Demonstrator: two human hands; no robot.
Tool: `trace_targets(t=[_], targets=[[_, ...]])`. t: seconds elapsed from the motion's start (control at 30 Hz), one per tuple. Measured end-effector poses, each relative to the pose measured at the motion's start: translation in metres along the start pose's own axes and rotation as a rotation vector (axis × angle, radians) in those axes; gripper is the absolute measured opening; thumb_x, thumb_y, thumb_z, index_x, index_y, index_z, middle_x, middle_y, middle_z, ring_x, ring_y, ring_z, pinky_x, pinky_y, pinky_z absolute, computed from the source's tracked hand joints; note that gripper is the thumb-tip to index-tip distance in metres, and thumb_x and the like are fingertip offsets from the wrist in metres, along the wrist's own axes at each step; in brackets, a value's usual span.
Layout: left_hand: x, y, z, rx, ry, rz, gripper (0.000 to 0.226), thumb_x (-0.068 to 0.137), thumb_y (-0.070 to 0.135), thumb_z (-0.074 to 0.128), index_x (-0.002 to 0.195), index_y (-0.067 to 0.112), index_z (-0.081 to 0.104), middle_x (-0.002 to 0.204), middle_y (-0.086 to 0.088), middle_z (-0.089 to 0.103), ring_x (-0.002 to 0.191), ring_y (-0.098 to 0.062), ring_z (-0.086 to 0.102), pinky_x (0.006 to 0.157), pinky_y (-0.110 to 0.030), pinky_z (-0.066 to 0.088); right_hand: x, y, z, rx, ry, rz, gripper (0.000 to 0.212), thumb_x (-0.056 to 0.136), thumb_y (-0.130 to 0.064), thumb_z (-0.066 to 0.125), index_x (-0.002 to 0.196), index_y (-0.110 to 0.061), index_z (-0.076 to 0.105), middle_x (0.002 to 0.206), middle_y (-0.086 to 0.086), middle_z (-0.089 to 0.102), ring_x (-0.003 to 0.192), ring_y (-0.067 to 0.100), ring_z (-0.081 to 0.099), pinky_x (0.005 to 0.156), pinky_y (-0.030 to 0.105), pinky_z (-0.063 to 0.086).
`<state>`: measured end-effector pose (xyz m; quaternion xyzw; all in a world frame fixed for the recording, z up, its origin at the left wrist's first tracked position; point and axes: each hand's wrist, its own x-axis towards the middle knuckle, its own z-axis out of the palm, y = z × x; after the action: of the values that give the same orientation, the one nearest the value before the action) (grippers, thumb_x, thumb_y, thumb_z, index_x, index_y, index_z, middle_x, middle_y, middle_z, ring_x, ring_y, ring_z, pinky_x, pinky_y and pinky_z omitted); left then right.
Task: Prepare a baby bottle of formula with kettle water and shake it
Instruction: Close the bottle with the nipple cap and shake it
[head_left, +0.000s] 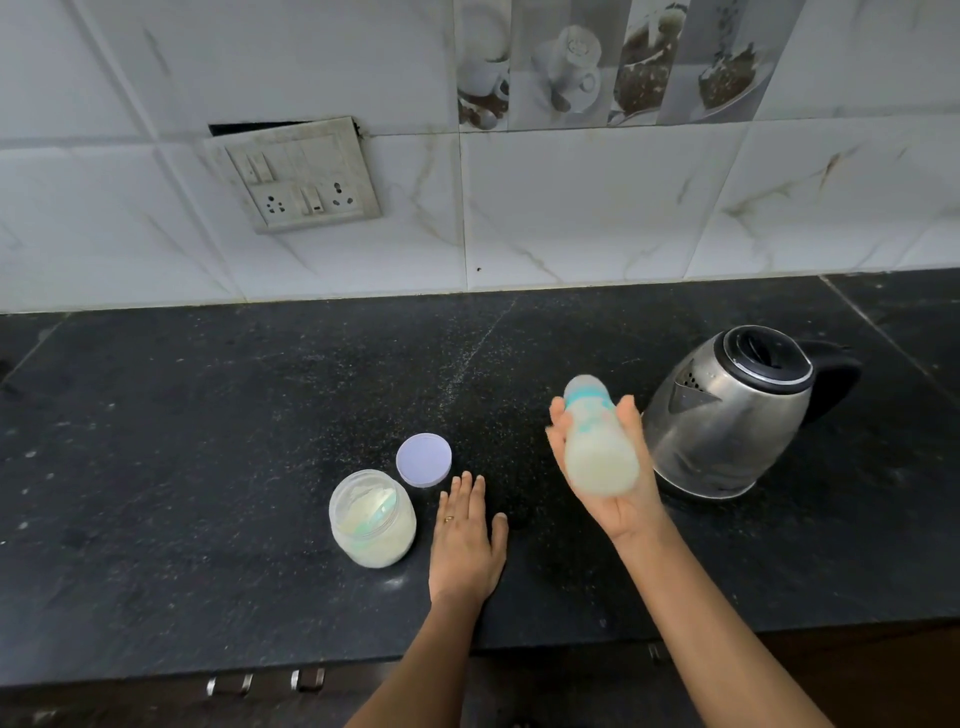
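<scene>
Your right hand (626, 512) holds the baby bottle (598, 449) above the counter (208, 467), palm turned up, fingers and thumb curled round its sides. The bottle lies tilted in your grip, its capped top pointing away from you toward the wall. It is blurred, so all you can make out is a teal ring near the neck, faint teal marks on the side and pale milky liquid in the lower half. The bottle hides most of your palm.

Your left hand (467, 540) lies flat on the counter, fingers straight and close together, thumb set apart, with a ring on one finger. It holds nothing. Both forearms are cut off by the bottom edge.

Just left of that hand stands an open jar (371, 519) of pale powder. Something teal shows through its wall, too hazy to name. Its round lid (423, 460) lies flat just behind it.

The steel kettle (727, 415) stands right of the bottle, near your fingers, and its dark handle fades into the black counter. A worn socket plate (306, 176) hangs on the tiled wall.
</scene>
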<state>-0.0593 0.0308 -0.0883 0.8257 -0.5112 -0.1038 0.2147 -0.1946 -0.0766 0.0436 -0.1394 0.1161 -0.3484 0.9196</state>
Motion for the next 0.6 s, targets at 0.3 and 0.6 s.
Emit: trace_targets(t=[0.3,0.6], targets=[[0.0,-0.001,0.0,-0.002,-0.01,-0.004,0.075,0.087,0.052,0.008,0.15,0.015,0.023,0.159,-0.004,0.016,0.147,-0.014,0.006,0.116,-0.025,-0.009,-0.003,0.009,-0.01,-0.055,-0.008,0.048,0.089,0.055,-0.036,0.092,0.124,0.001,0.049,0.106,0.017,0.063,0.08,0.023,0.069,0.073,0.038,0.059],[0.001,-0.001,0.001,0.003,-0.009,-0.004,0.076,0.087,0.052,0.007,0.15,0.014,0.023,0.159,-0.005,0.017,0.147,-0.015,0.008,0.117,-0.026,-0.006,-0.001,0.012,-0.011,-0.05,0.043,0.013,0.087,0.053,-0.03,0.093,0.121,-0.001,0.048,0.1,0.017,0.065,0.087,0.024,0.069,0.075,0.039,0.058]])
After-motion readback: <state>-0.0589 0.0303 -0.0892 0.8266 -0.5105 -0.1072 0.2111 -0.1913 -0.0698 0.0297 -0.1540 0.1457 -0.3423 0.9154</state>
